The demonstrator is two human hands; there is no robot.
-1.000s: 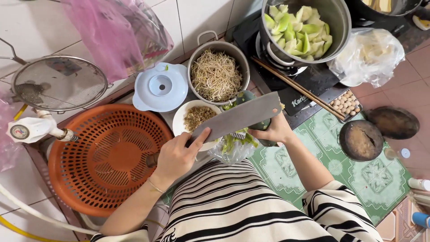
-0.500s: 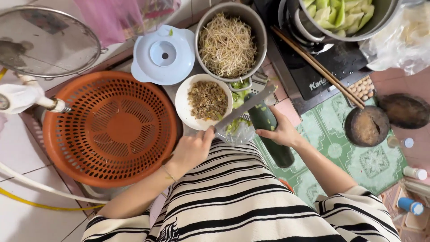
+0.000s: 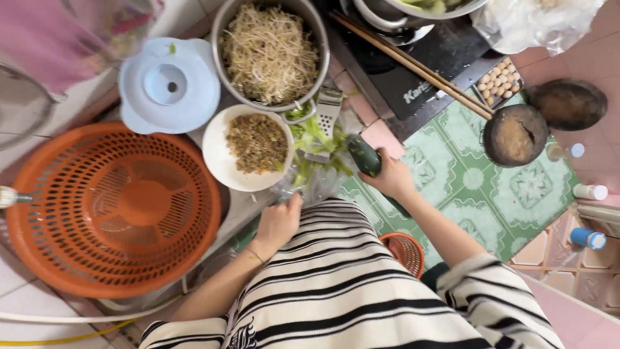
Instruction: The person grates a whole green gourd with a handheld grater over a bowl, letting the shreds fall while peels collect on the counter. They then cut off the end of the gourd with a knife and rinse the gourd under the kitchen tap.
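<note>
- A dark green cucumber (image 3: 363,155), smooth and tapered, is gripped in the closed right hand (image 3: 391,179) above the mat-covered floor, just beside the counter edge.
- The left hand (image 3: 279,221) is closed on a knife handle; the cleaver blade (image 3: 325,123) lies across cut greens (image 3: 310,139).
- For a clean cut, the cucumber is best steadied with fingers curled away from the blade.
- Nearby are a glossy white bowl (image 3: 223,161) of minced filling, a steel pot (image 3: 270,55) of wiry sprouts, and a perforated orange basket (image 3: 110,207).

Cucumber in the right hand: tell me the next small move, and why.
Probably set the cucumber down flat next to the leafy greens. The right hand grips its lower end and holds it tilted at the edge of the green mat, while the left hand rests by the greens' clear bag.
</note>
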